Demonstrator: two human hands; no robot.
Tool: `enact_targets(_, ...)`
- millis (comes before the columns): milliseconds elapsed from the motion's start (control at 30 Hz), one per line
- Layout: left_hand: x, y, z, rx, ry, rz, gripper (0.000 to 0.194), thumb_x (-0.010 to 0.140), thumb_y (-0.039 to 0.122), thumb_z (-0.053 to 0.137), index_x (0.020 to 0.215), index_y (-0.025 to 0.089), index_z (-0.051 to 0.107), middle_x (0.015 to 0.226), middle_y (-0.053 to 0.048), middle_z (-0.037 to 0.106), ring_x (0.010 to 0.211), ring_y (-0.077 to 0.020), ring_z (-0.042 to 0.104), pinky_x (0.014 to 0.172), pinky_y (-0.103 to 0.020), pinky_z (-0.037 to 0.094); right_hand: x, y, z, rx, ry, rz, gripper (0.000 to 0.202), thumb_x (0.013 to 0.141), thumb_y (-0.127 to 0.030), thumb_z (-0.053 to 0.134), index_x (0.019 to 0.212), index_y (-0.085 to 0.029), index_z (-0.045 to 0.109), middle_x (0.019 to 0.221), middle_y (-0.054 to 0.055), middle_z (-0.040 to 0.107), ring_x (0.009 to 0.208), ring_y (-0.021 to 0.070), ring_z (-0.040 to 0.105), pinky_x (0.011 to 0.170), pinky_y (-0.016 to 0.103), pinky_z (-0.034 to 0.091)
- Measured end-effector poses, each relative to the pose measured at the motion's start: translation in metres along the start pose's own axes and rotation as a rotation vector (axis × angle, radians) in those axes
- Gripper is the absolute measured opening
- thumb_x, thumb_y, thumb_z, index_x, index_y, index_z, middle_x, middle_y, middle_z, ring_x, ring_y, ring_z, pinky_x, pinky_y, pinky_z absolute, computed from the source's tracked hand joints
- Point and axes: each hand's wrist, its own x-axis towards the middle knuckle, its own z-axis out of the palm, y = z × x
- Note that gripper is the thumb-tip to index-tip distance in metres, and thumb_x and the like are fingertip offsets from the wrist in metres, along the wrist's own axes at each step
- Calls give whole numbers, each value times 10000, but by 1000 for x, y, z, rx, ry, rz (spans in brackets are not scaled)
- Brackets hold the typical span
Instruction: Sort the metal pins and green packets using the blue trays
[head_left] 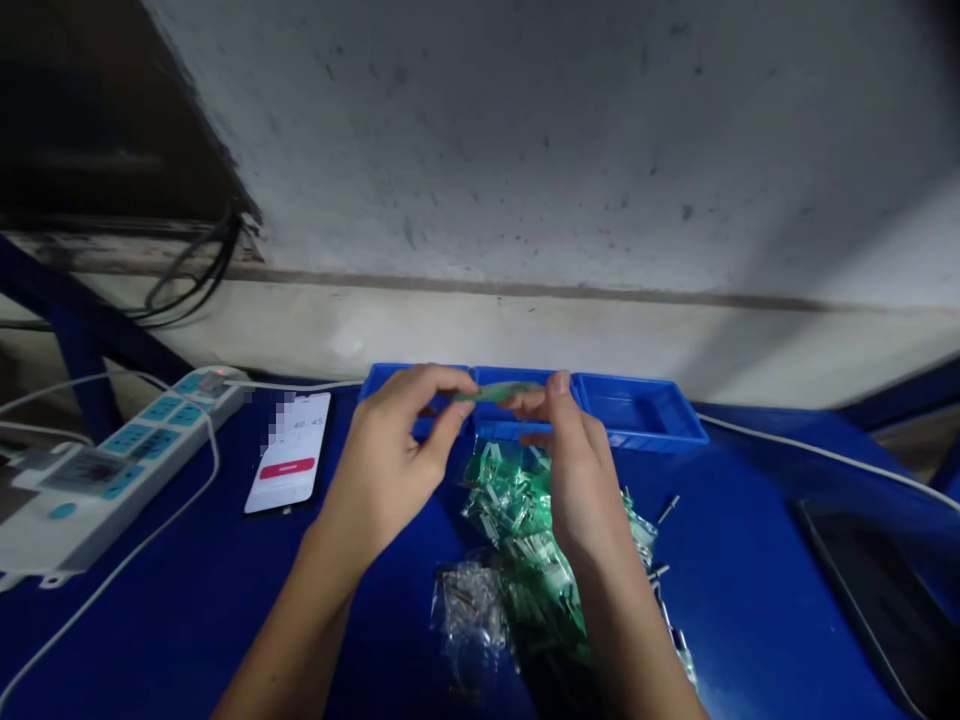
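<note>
Between my two hands a small green bag (pixel 504 391) is stretched out flat above the blue trays. My left hand (pixel 405 440) pinches its left end between thumb and fingers. The right end lies at the fingertips of my right hand (pixel 574 440), which are closed on it. What is inside the bag is too blurred to tell. Below and partly behind my right hand is a pile of green plastic bags (pixel 514 500) with metal pieces. Nearer me lies a clear plastic bag (pixel 472 605) with small metal parts. A few loose metal pins (pixel 667 508) are right of the pile.
Blue trays (pixel 645 408) stand in a row against the wall. A lit phone (pixel 291 455) and a white power strip (pixel 127 460) with cables are on the left. A dark device (pixel 877 600) lies at the right edge of the blue table (pixel 750 560).
</note>
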Motion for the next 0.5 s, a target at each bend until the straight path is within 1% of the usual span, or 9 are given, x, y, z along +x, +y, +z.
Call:
enact_targets(67,-1,3,2,41,-44,78,138,827,126,555,848,247,619,983,-11,620,958,-183,587,848,-347,488,2,1,-3,12,-35,44,335,864,-432,467,687,-205,639,707,24,607,694,149,562,602,283,411)
enact_targets(133,-3,5,5,86,-37,99,184,821,105,548,855,263,636,1133,-25,549,1106,-213,511,913,-390,456,3,1,-7,11,-58,42,286,840,-405,518,671,-204,629,607,-6,552,587,123,508,539,265,383)
enact_targets(200,-6,7,10,97,-2,50,224,813,133,569,955,292,638,1257,-39,454,1207,-249,426,925,-420,448,3,-2,-11,-8,-46,0,208,826,-366,542,765,-212,668,585,-21,542,551,113,483,509,257,378)
enact_targets(267,-8,7,15,24,11,-28,272,818,204,593,1068,310,605,1284,-57,431,1225,-266,410,901,-420,466,1,-5,-15,-43,-15,-59,199,813,-327,558,927,-228,689,644,-13,599,565,118,506,508,260,401)
enact_targets(333,-9,6,18,-142,-10,-111,221,873,287,528,1084,299,593,1180,-69,528,1126,-241,509,821,-380,509,-1,-9,-18,-88,-5,-129,255,799,-283,571,1028,-251,681,754,5,657,613,131,549,539,277,440)
enact_targets(367,-8,6,18,-235,-25,-157,205,912,319,454,1050,286,602,1078,-68,588,1027,-219,569,756,-353,527,-2,-10,-20,-110,-13,-169,269,796,-258,571,1042,-264,680,804,12,671,642,138,568,563,289,459)
enact_targets(400,-8,6,18,-321,-40,-202,252,940,337,379,997,270,614,960,-62,627,909,-196,609,681,-326,534,-3,-12,-21,-131,-27,-210,278,794,-229,564,1041,-276,684,842,14,677,672,144,582,591,299,474)
enact_targets(433,-7,6,17,-391,-59,-243,299,953,344,337,937,254,622,848,-51,640,796,-177,621,613,-302,528,-4,-13,-22,-151,-45,-249,288,793,-198,551,1028,-287,690,867,13,678,704,149,595,619,308,486)
enact_targets(500,-5,6,14,-466,-105,-293,273,937,338,393,837,229,622,708,-27,620,646,-151,598,524,-267,501,-5,-15,-22,-175,-80,-312,329,786,-135,515,996,-306,702,903,8,677,777,158,612,675,322,500)
